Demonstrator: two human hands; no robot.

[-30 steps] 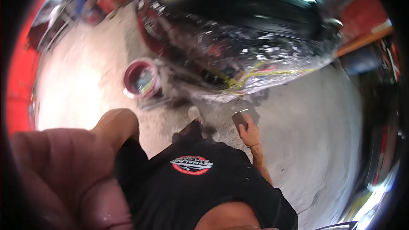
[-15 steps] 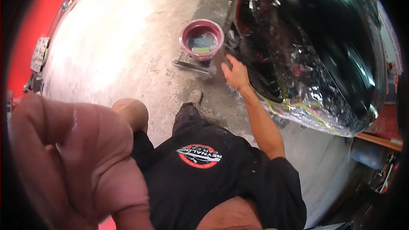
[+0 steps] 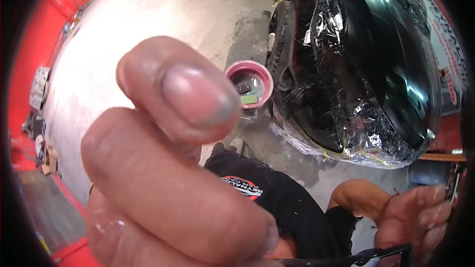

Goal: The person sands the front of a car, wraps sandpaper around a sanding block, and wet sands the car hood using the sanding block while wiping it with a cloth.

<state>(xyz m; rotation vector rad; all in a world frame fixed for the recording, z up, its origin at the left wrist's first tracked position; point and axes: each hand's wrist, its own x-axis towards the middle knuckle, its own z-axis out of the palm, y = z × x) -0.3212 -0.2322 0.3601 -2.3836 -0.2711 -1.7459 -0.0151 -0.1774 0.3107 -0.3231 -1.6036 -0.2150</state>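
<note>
My left hand (image 3: pixel 168 168) looms very close to the camera, loosely curled. Its thumb and the finger below it stand apart, with nothing visible between them. At the lower right is my right hand (image 3: pixel 415 215), palm showing and fingers half bent. A black glasses-like frame (image 3: pixel 368 256) crosses the bottom edge, overlapping the right hand; I cannot tell whether the hand touches it. Beyond the left thumb stands a pinkish-red bucket (image 3: pixel 268 81) with murky liquid and a green block (image 3: pixel 249 99) in it. My left hand partly hides the bucket.
On the right is a dark car (image 3: pixel 366 39) wrapped in clear plastic film, with a tyre (image 3: pixel 279 34) at its side. A lettered banner (image 3: pixel 443 54) hangs behind it. Red panels (image 3: pixel 29 69) and assorted items line the left edge of the concrete floor (image 3: pixel 99 44).
My right hand has moved from beside the bucket back to the lower right. My left hand has moved right and up across the view. The view has shifted, showing more floor beyond.
</note>
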